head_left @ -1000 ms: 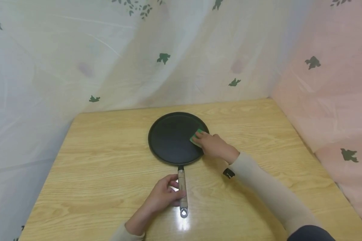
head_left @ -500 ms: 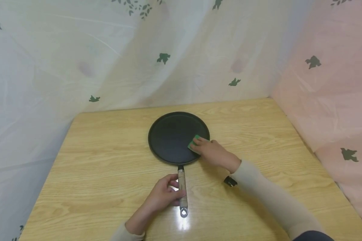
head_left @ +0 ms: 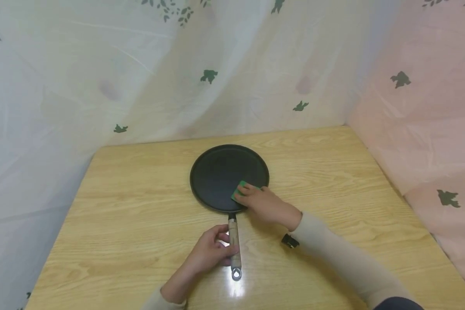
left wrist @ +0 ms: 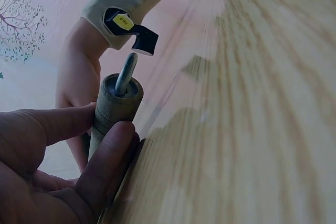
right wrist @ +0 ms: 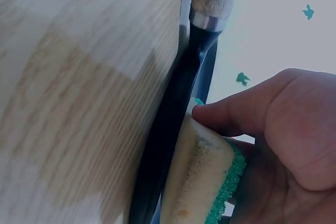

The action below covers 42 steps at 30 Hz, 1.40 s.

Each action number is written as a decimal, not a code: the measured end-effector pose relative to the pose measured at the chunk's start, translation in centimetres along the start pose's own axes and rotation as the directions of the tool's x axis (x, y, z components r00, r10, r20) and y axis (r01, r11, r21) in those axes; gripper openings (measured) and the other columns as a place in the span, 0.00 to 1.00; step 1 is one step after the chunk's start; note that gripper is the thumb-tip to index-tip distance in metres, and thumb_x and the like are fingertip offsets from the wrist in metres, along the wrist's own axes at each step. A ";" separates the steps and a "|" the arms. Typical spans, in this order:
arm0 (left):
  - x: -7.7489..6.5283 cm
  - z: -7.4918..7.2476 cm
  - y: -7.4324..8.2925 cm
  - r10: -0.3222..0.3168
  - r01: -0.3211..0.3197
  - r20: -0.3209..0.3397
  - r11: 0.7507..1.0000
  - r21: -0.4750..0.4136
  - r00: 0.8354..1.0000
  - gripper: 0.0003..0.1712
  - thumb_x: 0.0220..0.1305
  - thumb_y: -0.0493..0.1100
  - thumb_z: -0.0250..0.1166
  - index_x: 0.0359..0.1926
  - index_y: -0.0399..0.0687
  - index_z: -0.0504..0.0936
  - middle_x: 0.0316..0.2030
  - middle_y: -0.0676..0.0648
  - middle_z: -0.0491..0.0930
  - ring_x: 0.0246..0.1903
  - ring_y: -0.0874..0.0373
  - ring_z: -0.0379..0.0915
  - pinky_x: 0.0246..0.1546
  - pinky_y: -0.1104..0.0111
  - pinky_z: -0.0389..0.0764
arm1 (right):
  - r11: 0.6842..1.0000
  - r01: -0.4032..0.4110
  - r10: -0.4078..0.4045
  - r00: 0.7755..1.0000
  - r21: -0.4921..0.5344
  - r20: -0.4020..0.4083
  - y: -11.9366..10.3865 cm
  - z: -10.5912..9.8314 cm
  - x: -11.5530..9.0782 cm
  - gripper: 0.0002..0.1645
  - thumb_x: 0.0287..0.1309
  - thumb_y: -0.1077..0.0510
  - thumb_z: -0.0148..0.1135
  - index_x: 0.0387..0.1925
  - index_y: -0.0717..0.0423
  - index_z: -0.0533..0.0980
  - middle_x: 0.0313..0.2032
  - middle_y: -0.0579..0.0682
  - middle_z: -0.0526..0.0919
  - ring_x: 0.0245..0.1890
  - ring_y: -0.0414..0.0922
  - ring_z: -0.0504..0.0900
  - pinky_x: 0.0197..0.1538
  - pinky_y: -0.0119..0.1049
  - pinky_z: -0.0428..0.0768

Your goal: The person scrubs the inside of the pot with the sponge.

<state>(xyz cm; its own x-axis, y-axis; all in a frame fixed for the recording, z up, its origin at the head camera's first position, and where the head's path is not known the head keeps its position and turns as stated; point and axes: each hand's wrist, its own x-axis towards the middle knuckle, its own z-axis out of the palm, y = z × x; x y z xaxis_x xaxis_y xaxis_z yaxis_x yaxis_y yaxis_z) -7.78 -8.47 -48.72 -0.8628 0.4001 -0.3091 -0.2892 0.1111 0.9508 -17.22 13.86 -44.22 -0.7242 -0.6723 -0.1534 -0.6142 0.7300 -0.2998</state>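
A round, flat black pan (head_left: 217, 176) lies on the wooden table, its wood-covered handle (head_left: 234, 237) pointing toward me. My left hand (head_left: 211, 249) grips that handle from the left side, thumb and fingers around it in the left wrist view, near the metal hanging ring (left wrist: 126, 74). On the pan's near right part, my right hand (head_left: 265, 204) holds a sponge (head_left: 238, 191). The right wrist view shows the sponge's pale yellow body (right wrist: 197, 171) against the pan and its rough green layer (right wrist: 228, 187) toward my palm, with the thumb pressing its edge.
The light wooden table (head_left: 139, 189) spreads around the pan. A pale cloth with green bird prints (head_left: 159, 77) hangs behind, and a pinkish one (head_left: 430, 129) stands at the right edge. A black camera mount (head_left: 290, 241) juts from under the right wrist.
My right hand has slid the sponge across the pan, from its right side toward the near edge and leftward. The left hand and the pan have stayed in place.
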 end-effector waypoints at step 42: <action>0.0 0.2 -0.2 0.023 -0.023 0.005 0.999 -0.035 1.000 0.43 0.62 0.30 0.72 0.73 0.20 0.61 0.46 0.38 0.76 0.31 0.58 0.80 0.34 0.60 0.95 | 0.996 0.005 -0.001 0.999 -0.093 0.040 -3.1 0.6 7.5 0.32 0.79 0.63 0.51 0.80 0.48 0.65 0.80 0.56 0.58 0.81 0.56 0.55 0.75 0.72 0.66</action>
<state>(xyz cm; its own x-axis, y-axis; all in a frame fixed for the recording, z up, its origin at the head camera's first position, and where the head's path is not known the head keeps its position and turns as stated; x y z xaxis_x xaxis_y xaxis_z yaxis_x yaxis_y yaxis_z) -7.65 -8.29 -48.94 -0.8672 0.4072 -0.2868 -0.2836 0.0696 0.9564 -20.57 6.45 -44.98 -0.7105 -0.6774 -0.1907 -0.6439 0.7351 -0.2121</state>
